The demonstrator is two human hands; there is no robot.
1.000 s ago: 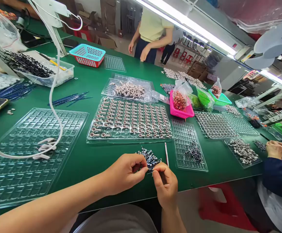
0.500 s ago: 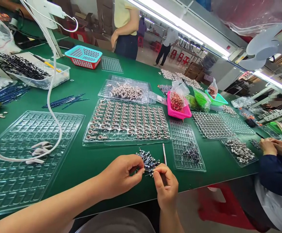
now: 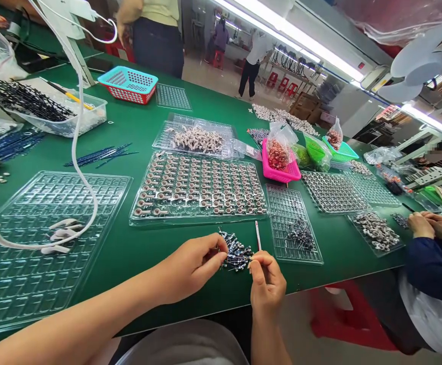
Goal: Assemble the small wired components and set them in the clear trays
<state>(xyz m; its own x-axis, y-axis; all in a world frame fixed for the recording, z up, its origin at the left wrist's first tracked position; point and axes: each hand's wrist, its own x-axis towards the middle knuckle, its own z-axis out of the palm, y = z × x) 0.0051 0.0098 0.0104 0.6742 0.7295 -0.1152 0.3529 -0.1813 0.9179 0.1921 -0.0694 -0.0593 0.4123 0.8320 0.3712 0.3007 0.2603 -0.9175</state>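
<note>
A pile of small dark-blue electronic parts with thin leads [image 3: 237,253] lies on the green table between my hands. At its left edge my left hand [image 3: 201,263] is closed, thumb and forefinger brought together. On the right side of the pile my right hand [image 3: 268,286] pinches with its fingertips. Whatever either hand holds is too small to make out. Just beyond is a clear plastic tray [image 3: 201,219] with rows of pale pieces with round brown-rimmed heads. A slim white and red tool [image 3: 258,235] lies beyond my right hand.
A clear tray with dark leaded parts [image 3: 300,235] lies to the right, a larger tray [image 3: 23,263] to the left under a white cable [image 3: 91,195]. Farther back stand a pink basket [image 3: 281,174] and a blue basket [image 3: 129,78]. A co-worker's hands [image 3: 430,224] are at far right.
My right hand has shifted slightly right, widening the gap between my hands. The standing person in the background has moved left, and the view has shifted a little.
</note>
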